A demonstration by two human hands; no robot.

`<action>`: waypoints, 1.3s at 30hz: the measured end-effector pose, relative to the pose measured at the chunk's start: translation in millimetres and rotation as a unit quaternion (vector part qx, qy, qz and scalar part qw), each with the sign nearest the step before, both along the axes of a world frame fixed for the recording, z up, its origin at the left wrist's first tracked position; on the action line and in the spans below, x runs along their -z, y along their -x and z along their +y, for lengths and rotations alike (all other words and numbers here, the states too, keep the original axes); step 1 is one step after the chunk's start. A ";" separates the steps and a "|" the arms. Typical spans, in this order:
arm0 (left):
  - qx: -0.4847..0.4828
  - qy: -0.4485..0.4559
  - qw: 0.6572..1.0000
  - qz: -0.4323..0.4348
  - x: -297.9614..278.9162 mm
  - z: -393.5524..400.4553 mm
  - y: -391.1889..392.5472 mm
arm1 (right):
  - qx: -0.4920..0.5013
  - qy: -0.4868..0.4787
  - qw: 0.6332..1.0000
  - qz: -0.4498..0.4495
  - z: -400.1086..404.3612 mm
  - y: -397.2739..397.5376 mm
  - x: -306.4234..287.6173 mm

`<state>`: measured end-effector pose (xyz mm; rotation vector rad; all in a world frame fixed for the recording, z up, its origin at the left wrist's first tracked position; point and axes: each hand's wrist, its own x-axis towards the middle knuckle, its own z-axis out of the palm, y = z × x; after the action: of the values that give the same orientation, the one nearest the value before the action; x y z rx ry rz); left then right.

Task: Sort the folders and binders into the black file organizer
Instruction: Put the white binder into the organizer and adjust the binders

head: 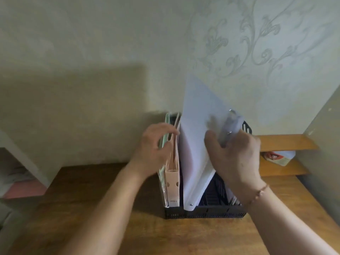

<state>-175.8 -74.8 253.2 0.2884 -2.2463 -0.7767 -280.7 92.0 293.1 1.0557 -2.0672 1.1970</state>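
On the wooden desk (114, 208), nearest the camera, stands the black organizer (206, 212), its low front wall facing the person. Its left slots already hold a clear-sleeved green folder (162, 173) and a pink binder (173, 184), both upright. Just right of them a white binder (195, 144) sits with its lower corner inside a middle slot, tilted so its top leans right and rises well above the rest.

Above the organizer, the left hand (156, 150) curls its fingers over the top edge of the pink binder, apparently holding it aside. The right hand (237, 153) grips the white binder near its metal ring mechanism (230, 126), though blur hides the exact finger placement.

Beyond, a patterned wall (257, 43) and a wooden shelf (287, 142) at right.

Risk, as I judge it: the tilted binder may catch on a divider and jam, or flop open if the grip loosens. Pushing down hard at that angle could also slide the light organizer backward or tip it.
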 end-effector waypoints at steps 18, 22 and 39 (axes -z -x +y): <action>0.207 0.562 0.766 -0.233 8.0 -79.7 51.5 | 0.113 0.004 0.993 0.043 55.0 5.2 -4.7; 0.217 0.502 0.811 -0.208 27.8 -90.2 34.6 | 0.114 -0.021 0.992 0.041 57.2 7.0 -1.7; 0.106 0.522 0.728 -0.431 -5.0 -124.1 107.8 | 0.058 0.026 0.998 0.030 56.3 21.2 30.7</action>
<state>-283.6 -198.9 258.1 -0.2374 -3.1989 0.8155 -301.9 148.3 262.4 0.9234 -2.0121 1.1420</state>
